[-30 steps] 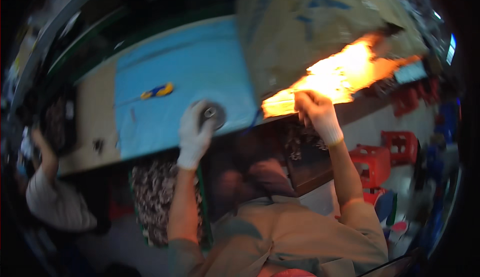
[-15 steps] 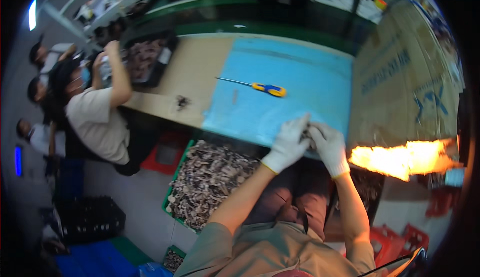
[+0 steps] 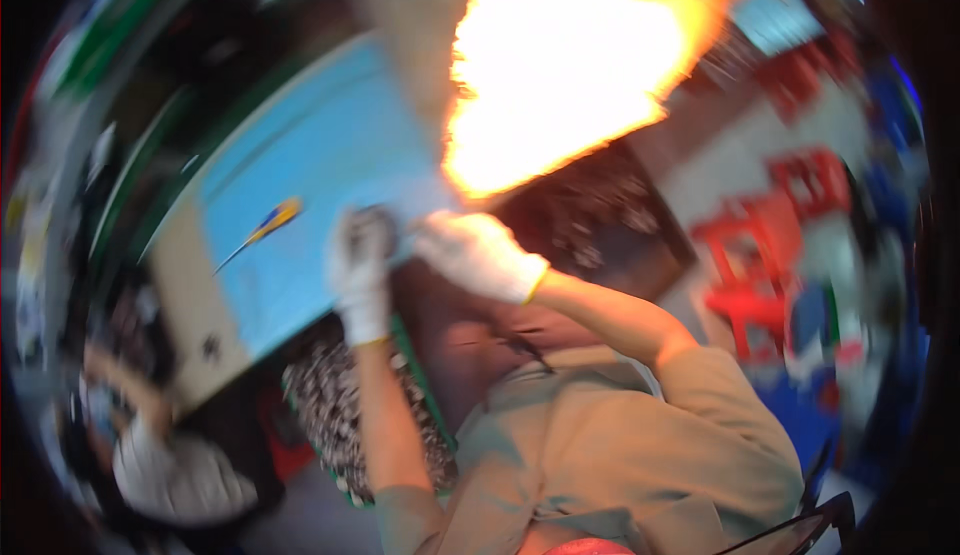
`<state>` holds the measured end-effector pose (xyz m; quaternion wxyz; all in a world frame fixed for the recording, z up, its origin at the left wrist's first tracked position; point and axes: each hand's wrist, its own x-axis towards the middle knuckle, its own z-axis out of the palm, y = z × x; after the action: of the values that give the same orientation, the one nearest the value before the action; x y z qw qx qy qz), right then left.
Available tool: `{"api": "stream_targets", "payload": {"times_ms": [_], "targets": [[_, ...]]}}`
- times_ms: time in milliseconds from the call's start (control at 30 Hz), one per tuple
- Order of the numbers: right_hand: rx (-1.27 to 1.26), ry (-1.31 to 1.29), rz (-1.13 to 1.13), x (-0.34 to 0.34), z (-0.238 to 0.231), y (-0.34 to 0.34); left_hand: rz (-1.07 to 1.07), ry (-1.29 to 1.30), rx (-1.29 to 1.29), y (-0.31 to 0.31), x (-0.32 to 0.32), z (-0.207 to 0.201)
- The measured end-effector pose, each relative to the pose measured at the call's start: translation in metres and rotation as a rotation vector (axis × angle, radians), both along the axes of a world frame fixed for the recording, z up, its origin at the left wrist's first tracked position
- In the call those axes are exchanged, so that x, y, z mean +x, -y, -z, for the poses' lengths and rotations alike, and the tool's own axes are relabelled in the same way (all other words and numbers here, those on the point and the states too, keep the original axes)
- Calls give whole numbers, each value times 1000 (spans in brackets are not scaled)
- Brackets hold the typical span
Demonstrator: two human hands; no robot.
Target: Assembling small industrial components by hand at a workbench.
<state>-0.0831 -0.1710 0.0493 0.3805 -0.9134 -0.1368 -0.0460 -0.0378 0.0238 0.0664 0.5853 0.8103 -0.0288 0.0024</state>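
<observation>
My left hand [image 3: 360,280], in a white glove, is closed around a small dark part [image 3: 374,230] over the near edge of the blue mat [image 3: 300,145]; blur hides the part's exact kind. Just to its right, my gloved right hand [image 3: 485,257] is held apart from it. Its fingers look bent but are smeared by motion, so I cannot tell whether anything is in them. On the mat, left of my hands, lies a screwdriver [image 3: 268,223] with a yellow and blue handle.
A green-rimmed bin [image 3: 335,415] of small parts stands beneath my left forearm. A dark box [image 3: 610,210] of parts is beyond my right arm. Red stools [image 3: 745,270] stand at right. A glaring white-orange patch [image 3: 560,75] covers the upper middle. A co-worker [image 3: 175,475] sits lower left.
My view has swung to the right, shifting the mat and screwdriver leftward in the picture. My hands, together around the dark part before, have separated; the part stays in my left hand.
</observation>
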Motion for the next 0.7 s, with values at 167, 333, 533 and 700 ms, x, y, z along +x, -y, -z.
{"api": "stream_targets", "payload": {"times_ms": [167,333,533,700], "targets": [[87,-468,321,-137,74,115,-63,158,36,13,15,47],[-127,-545,868,-219,180,251,-102,101,-92,29,8,59],[-506,-172,692,-129,185,294,-165,166,80,17,-1,57],[-847,-580,705,-114,241,289,-136,169,66,29,1,60]]}}
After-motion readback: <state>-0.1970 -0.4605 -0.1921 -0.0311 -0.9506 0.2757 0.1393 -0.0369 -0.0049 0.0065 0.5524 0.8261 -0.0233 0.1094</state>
